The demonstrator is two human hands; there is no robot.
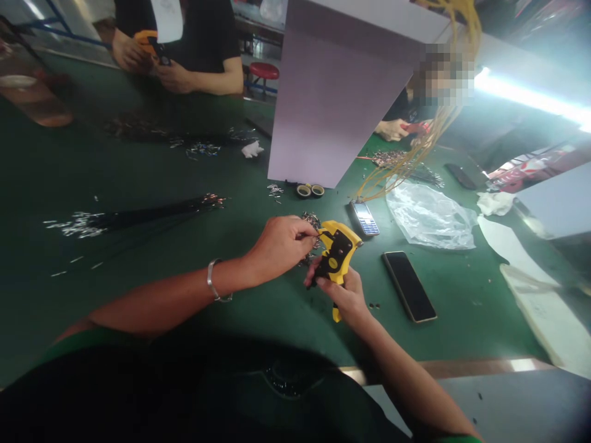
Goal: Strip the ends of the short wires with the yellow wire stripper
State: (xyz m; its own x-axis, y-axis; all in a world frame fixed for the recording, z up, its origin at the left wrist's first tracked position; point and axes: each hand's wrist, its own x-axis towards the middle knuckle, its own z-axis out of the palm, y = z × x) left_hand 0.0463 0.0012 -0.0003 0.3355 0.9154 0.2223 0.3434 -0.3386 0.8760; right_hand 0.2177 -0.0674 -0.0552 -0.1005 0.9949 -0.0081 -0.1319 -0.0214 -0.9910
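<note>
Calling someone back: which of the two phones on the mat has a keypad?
The small silver keypad phone beside the yellow wires; the other is a dark-screened smartphone.

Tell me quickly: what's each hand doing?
Left hand: closed, pinching something too small to tell.
Right hand: closed around a yellow wire stripper.

My left hand [279,246] pinches something at the front of the yellow wire stripper [339,249], and my fingers hide what it is. My right hand [341,295] covers most of the tool's grip. The metal bits [311,221] behind my fingers are too small to make out. Across the table, a tall grey panel [332,104] hides most of a seated person [392,129], a pixelated patch [443,74] blurs the area beside it, and the picture's top edge cuts off another person's torso [198,37].
</note>
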